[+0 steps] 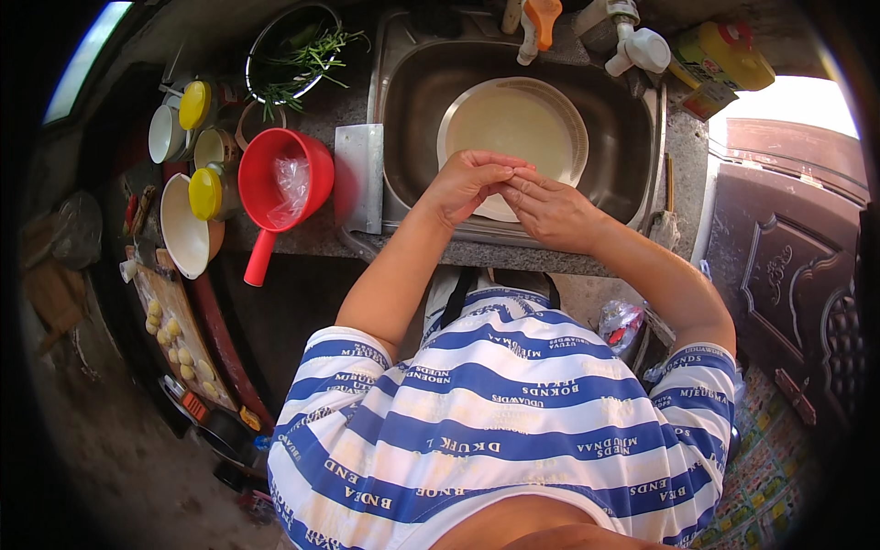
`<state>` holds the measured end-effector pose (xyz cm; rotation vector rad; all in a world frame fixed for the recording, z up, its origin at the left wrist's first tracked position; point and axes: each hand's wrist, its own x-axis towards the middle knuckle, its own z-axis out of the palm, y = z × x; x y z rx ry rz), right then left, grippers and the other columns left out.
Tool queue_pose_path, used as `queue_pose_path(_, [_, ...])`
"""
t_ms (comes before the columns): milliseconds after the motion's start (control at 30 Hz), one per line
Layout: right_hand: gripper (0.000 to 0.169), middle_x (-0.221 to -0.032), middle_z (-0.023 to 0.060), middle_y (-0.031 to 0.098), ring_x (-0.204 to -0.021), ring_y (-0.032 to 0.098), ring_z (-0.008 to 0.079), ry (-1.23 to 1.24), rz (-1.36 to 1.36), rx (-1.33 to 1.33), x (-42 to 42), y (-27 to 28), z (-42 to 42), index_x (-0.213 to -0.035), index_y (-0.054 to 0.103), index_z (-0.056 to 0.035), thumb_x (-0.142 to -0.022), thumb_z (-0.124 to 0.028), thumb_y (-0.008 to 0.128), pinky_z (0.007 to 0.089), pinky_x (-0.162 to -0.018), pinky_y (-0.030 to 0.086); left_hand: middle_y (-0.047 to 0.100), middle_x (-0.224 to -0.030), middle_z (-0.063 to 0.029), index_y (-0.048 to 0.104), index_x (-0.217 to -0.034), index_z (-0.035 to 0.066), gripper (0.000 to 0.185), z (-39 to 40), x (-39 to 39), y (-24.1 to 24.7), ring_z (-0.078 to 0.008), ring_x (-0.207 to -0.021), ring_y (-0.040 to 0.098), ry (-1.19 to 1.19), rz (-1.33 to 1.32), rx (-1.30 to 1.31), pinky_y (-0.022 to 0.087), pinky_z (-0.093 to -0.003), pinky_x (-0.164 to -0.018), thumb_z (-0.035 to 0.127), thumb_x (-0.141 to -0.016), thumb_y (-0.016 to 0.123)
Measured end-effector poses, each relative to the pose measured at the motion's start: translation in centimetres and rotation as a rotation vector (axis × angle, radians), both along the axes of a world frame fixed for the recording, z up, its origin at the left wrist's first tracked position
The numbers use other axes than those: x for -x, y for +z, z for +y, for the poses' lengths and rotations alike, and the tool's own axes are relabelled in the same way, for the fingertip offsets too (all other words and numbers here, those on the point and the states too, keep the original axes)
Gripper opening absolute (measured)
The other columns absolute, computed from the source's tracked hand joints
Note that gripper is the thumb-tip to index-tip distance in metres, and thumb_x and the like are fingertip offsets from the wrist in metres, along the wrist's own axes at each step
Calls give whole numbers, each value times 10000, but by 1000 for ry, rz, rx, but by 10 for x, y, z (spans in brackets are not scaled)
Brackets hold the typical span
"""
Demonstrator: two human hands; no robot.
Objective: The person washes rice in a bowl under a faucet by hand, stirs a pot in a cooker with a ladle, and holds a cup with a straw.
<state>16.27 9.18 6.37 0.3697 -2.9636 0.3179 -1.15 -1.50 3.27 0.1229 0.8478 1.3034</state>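
Note:
My left hand (473,180) and my right hand (555,212) meet at the fingertips above the near side of a pale round basin (448,132). The basin sits in a stainless steel sink (622,165) and holds cloudy, pale liquid. The fingers of my right hand lie against the bent fingers of my left. Whether anything small is between them is hidden. A broad, flat metal blade (359,175), like a cleaver's, lies along the sink's left edge.
Left of the sink are a red plastic dipper (317,175) with clear plastic inside, a bowl of green stalks (309,62), yellow-lidded jars (205,194) and a board (152,289) bearing several dough pieces. Taps (540,27) and a yellow jug (729,58) stand behind.

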Motion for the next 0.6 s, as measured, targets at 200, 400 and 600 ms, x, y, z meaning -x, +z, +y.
queue_pose_path(200, [406, -1197, 142, 593, -1233, 508, 270, -54, 5, 134, 1, 8, -5, -1103, 617, 77, -744, -113, 603, 379, -1076, 383, 681, -1052, -189, 654, -1044, -106, 250, -1, -4, 5, -217, -960, 665, -12, 163, 14, 517, -313, -903, 6, -820, 656])
queue_pose_path(400, [358, -1177, 139, 608, -1183, 543, 297, -109, -40, 432, 1, 14, -7, -1072, 629, 34, -734, -82, 654, 417, -1060, 405, 700, -986, -149, 678, -1009, -83, 227, -3, -7, 2, -171, -903, 665, -6, 344, 3, 518, -279, -851, 33, -814, 682])
queue_pose_path(600, [204, -991, 143, 658, -1041, 611, 323, -96, 22, 709, 2, 17, -6, -915, 645, 18, -714, -14, 643, 474, -1060, 406, 701, -968, -131, 685, -999, -65, 200, -4, -5, 1, -164, -888, 662, 10, 284, -42, 523, -279, -822, 28, -823, 677])
